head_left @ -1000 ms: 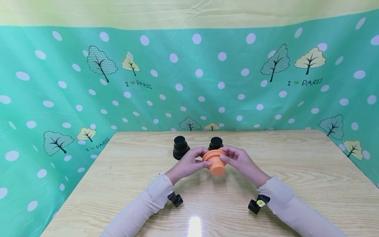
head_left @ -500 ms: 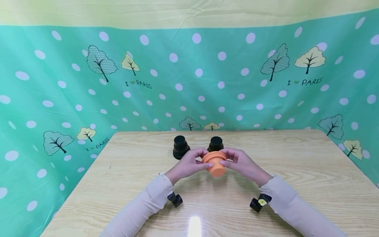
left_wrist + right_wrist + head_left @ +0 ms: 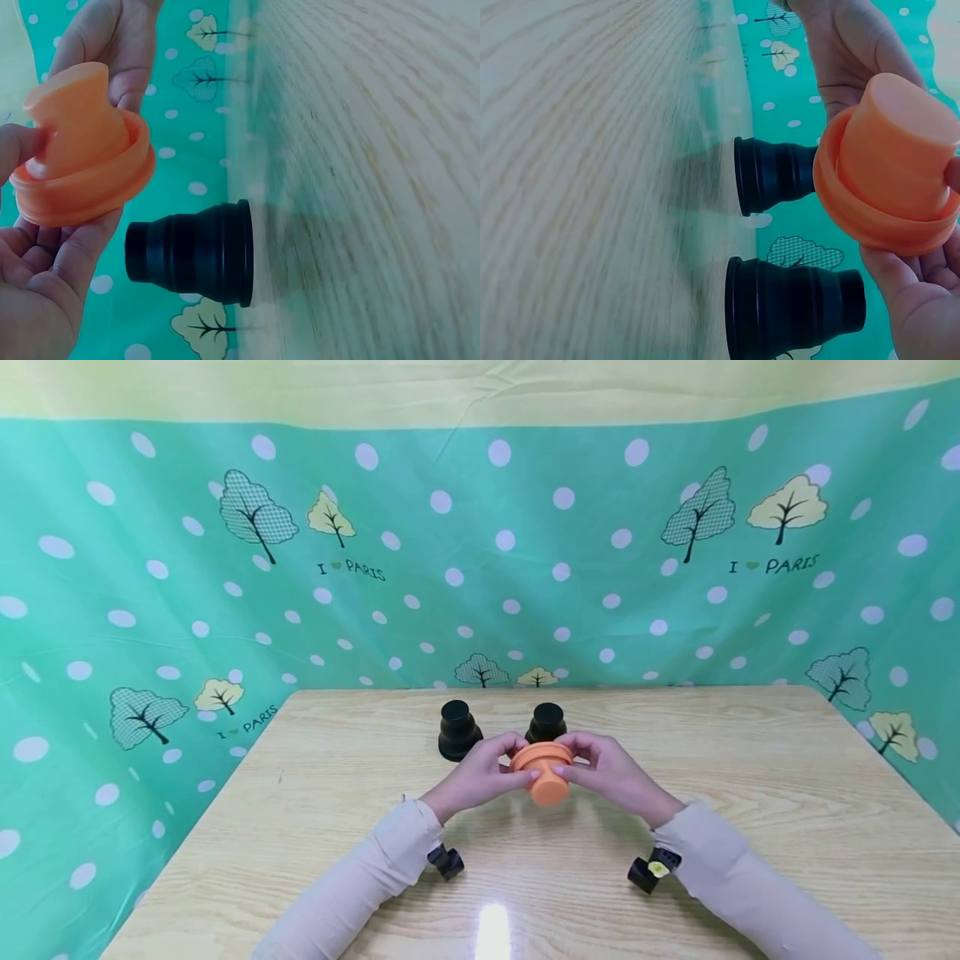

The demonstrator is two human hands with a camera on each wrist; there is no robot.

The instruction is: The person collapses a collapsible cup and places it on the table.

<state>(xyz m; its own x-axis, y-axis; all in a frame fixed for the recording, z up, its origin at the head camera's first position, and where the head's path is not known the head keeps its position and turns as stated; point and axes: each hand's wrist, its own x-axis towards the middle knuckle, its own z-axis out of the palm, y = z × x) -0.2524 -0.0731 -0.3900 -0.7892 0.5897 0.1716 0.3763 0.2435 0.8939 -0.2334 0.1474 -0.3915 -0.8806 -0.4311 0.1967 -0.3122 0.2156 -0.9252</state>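
Note:
An orange collapsible cup (image 3: 550, 791), wide rim uppermost and narrow base tilted toward me, is held above the table between both hands. My left hand (image 3: 480, 774) pinches its left side, thumb on the wall and fingers behind the rim. On the right side my right hand (image 3: 611, 774) grips it the same way. The left wrist view shows the cup's wall (image 3: 79, 127) bent in by the thumb, with a folded ring around the narrow part. Behind the hands, two black collapsible cups stand wide end down: one (image 3: 457, 732) at left, another (image 3: 547, 722) partly hidden by the orange cup.
The pale wooden table (image 3: 337, 827) reaches back to a green dotted curtain (image 3: 420, 552) printed with trees. Black wrist cameras sit on the left wrist (image 3: 448, 863) and right wrist (image 3: 645, 875), below the sleeves.
The right thumb has slid slightly down the orange cup's wall, and both thumbs now press into it. The cup dipped slightly, then tilted a little. The black cups stay put.

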